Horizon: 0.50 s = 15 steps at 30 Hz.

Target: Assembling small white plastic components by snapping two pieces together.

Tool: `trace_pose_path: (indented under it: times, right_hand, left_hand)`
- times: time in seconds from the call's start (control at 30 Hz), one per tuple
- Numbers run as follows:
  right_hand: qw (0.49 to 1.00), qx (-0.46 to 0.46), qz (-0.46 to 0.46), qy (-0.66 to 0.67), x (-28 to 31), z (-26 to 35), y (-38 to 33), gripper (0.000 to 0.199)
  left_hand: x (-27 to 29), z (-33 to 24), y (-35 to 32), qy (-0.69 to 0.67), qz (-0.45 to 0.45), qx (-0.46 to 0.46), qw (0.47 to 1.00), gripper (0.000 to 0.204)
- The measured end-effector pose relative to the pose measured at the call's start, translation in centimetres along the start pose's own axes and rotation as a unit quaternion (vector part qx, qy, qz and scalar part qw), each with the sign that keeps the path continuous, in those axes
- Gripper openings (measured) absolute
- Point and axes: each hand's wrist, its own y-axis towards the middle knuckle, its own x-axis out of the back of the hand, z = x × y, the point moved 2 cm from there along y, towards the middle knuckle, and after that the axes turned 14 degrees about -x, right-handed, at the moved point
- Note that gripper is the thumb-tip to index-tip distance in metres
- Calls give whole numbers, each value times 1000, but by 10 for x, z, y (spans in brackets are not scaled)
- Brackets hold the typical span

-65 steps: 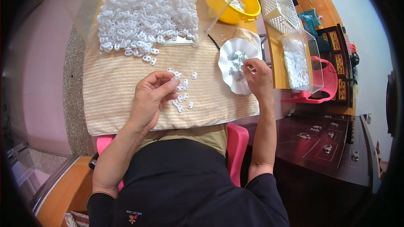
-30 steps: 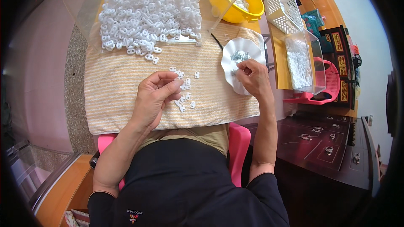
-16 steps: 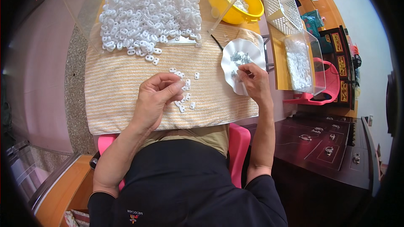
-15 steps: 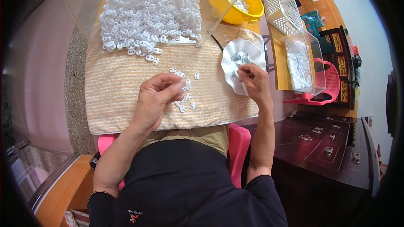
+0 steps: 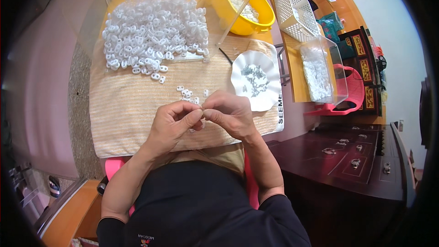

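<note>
Left hand (image 5: pixel 171 126) and right hand (image 5: pixel 231 116) pinch a tiny hidden piece; white plate (image 5: pixel 256 80) just right, ring pile (image 5: pixel 153 32) beyond.

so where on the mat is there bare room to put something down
The widest bare patch of the striped mat lies left of the left hand, below the heap of white pieces. A smaller strip runs between that heap and the white scalloped dish. It is crowded around the loose pieces just above both hands; the right hand meets the left there.
</note>
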Motion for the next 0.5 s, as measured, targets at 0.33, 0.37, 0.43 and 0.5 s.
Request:
trace_pose_path:
  times: [0.33,0.37,0.43,0.5]
  right_hand:
    - [998,9,32,60,1,-8,0,11]
    - [998,23,30,42,2,-9,1,12]
    - [999,36,28,25,3,-8,1,13]
    - [998,44,35,-19,4,-5,1,13]
  left_hand:
    - [1,0,-1,-109,9,64,992,20]
    - [1,0,-1,-117,11,79,990,20]
    - [2,0,-1,-125,14,94,988,19]
    - [2,1,-2,-125,12,97,987,20]
